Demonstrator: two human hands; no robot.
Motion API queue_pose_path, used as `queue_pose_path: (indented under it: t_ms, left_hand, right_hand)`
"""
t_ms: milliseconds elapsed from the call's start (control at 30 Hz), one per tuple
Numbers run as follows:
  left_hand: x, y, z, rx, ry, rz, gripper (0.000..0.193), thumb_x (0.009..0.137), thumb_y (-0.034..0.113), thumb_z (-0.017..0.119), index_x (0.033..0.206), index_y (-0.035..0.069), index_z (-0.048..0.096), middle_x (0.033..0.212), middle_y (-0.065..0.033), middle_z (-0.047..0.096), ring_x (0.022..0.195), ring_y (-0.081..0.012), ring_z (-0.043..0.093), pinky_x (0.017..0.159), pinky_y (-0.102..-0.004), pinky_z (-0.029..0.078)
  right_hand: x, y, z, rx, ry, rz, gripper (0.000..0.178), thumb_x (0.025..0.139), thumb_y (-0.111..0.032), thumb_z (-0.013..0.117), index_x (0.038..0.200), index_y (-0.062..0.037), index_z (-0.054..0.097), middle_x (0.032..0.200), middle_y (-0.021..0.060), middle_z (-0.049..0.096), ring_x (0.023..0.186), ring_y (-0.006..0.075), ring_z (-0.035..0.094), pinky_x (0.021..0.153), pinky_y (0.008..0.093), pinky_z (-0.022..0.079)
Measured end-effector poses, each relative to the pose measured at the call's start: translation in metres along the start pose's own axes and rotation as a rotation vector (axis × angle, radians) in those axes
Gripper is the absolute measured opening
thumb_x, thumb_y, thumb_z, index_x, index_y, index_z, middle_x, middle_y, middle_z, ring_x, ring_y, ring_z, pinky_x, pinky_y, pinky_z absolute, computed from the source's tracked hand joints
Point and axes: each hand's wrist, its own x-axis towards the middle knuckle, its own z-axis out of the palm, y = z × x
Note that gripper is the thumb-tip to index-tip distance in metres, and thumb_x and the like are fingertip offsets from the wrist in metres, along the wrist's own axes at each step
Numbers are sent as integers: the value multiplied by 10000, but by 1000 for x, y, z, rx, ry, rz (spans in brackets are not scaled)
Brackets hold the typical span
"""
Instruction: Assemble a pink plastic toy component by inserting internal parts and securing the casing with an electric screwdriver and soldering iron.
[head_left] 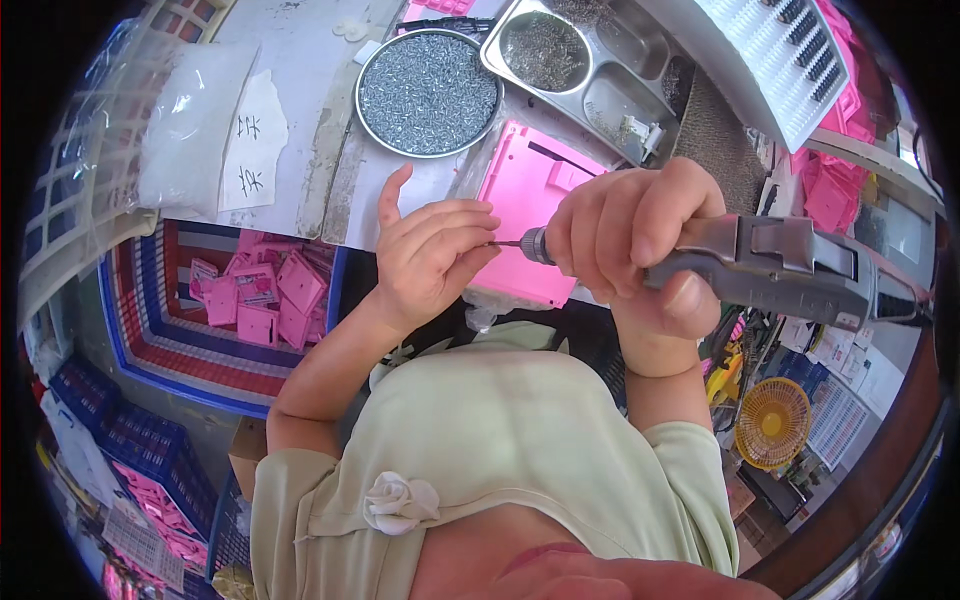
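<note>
My right hand (640, 225) is wrapped round a grey electric screwdriver (780, 265), held sideways with its thin bit pointing left. My left hand (430, 245) meets the bit's tip with thumb and fingers pinched together and the little finger raised. Whatever sits between those fingertips is too small to make out. Beneath both hands lies a flat pink plastic panel (530, 180) with a dark slot near its far edge, on clear plastic film. Beyond the left hand stands a round metal dish (362, 100) full of small silvery screws (430, 92).
A metal compartment tray (612, 85) with small parts stands beyond the panel. White ridged plastic (800, 60) juts in at far right. A striped woven basket (150, 350) of pink pieces (265, 295) is at left. A yellow basket (772, 422) sits lower right.
</note>
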Motion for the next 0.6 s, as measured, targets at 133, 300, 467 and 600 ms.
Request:
queue_pose_path:
  t_ms: [133, 300, 467, 600]
  left_hand:
    - [-1, 0, -6, 39, 23, 70, 206, 757, 153, 858, 866, 123, 687, 897, 7, 749, 920, -163, 741, 1167, -559, 261]
    - [0, 0, -20, 135, -57, 150, 176, 783, 163, 838, 845, 121, 679, 871, 1, 735, 892, -162, 738, 1159, -549, 283]
    - [0, -23, -43, -23, 172, -138, 151, 862, 65, 734, 762, 109, 631, 767, -4, 683, 742, -163, 679, 1045, -473, 387]
    - [-21, -34, -43, -144, 128, -182, 207, 904, 71, 689, 728, 92, 582, 668, -11, 602, 616, -182, 579, 915, -422, 431]
  right_hand:
    - [0, 2, 1, 73, -22, 26, 342, 904, -388, 762, 925, -127, 541, 612, -28, 530, 475, 118, 515, 526, 309, 464]
    - [-4, 4, 13, 22, 5, 38, 332, 914, -376, 750, 926, -123, 536, 609, -28, 513, 485, 120, 499, 532, 319, 443]
    - [-3, 19, 10, -115, 48, -1, 304, 921, -316, 740, 939, -105, 522, 634, -2, 510, 520, 128, 489, 528, 319, 398]
    - [-1, 30, 12, -84, -8, 50, 301, 916, -273, 743, 934, -89, 506, 651, 24, 521, 536, 132, 485, 540, 325, 398]
